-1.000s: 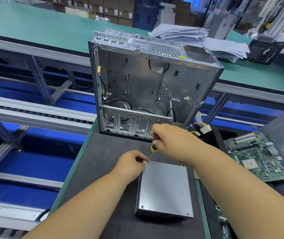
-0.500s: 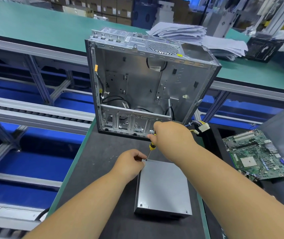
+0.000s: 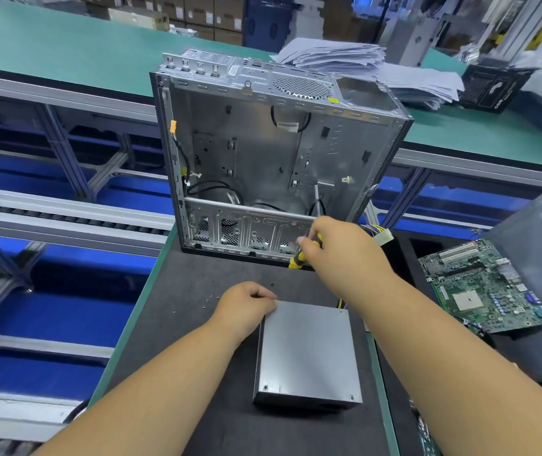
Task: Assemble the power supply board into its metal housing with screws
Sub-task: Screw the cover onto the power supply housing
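Lying flat on the dark mat of the surface [image 3: 170, 324] is the grey power supply box [image 3: 309, 353], close to the person and near the middle; its lid is shut and small screw holes show in the near corners; thin wires [image 3: 342, 304] peek out at its far right corner.

The left hand [image 3: 243, 307] rests at the far left corner of the box, with its fingers curled in; I cannot tell if it pinches something small there.

The right hand [image 3: 345, 251] is up above the box and apart from it; its fingers are wrapped round a screwdriver [image 3: 305, 248] with a yellow and black handle; the thin metal tip points up and away, toward the big case.

Just behind the hands stands the open metal computer case [image 3: 272, 166]; it is upright and you can see inside it, with black cables low down on the left.

A few tiny screws [image 3: 208, 299] lie loose on the mat to the left of the left hand.

A green circuit board [image 3: 483, 287] lies to the right, well apart from the box; a messy pile of papers [image 3: 361, 67] sits on the green bench behind the case.
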A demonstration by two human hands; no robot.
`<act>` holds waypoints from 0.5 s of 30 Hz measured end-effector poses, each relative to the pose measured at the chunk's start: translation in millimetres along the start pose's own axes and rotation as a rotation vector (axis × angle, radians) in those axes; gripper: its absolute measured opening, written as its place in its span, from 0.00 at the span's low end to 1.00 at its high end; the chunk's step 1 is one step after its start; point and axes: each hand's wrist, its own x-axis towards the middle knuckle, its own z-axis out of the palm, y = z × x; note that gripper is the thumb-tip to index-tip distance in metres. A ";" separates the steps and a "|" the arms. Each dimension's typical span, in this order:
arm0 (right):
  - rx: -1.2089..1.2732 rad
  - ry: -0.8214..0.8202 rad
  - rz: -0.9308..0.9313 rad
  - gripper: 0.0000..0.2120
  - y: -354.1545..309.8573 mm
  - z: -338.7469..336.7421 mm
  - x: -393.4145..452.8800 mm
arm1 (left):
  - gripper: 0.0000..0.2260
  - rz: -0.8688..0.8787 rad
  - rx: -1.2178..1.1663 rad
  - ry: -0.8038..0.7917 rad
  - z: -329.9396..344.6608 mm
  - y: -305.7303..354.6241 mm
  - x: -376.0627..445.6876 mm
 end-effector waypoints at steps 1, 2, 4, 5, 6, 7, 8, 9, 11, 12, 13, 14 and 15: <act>0.035 0.026 0.019 0.12 2.9 -0.9 -2.0 | 0.02 -0.013 -0.010 0.006 1.0 0.8 0.9; 0.069 0.042 0.037 0.12 5.3 -0.5 -4.0 | 0.02 -0.020 0.000 0.016 2.7 1.1 2.2; 0.137 0.051 0.080 0.12 8.8 2.7 -7.2 | 0.03 -0.032 0.037 0.041 6.1 1.6 5.0; 0.165 0.052 0.098 0.11 10.2 4.7 -8.6 | 0.03 -0.037 0.047 0.047 7.4 2.1 6.1; 0.186 0.055 0.110 0.11 11.1 6.7 -9.6 | 0.04 -0.041 0.054 0.045 8.3 2.7 6.9; 0.205 0.058 0.118 0.11 11.6 8.6 -10.4 | 0.04 -0.045 0.060 0.039 8.6 3.4 7.1; 0.227 0.057 0.125 0.11 11.7 10.2 -10.7 | 0.04 -0.051 0.063 0.032 8.4 3.7 7.4; 0.253 0.052 0.135 0.11 11.6 11.5 -10.7 | 0.04 -0.060 0.060 0.025 7.7 3.7 7.8; 0.299 0.049 0.162 0.11 11.1 14.0 -10.0 | 0.05 -0.080 0.043 0.026 5.9 3.5 9.7; 0.319 0.052 0.175 0.11 10.6 15.3 -9.6 | 0.05 -0.084 0.043 0.026 4.9 3.4 10.5; 0.343 0.057 0.186 0.11 10.1 16.5 -9.3 | 0.05 -0.087 0.048 0.019 3.7 3.5 10.9; 0.380 0.062 0.199 0.11 9.5 17.9 -8.9 | 0.05 -0.089 0.049 0.003 2.1 3.6 11.5; 0.432 0.067 0.214 0.11 9.5 19.4 -8.7 | 0.05 -0.089 0.035 -0.020 -0.7 3.4 12.4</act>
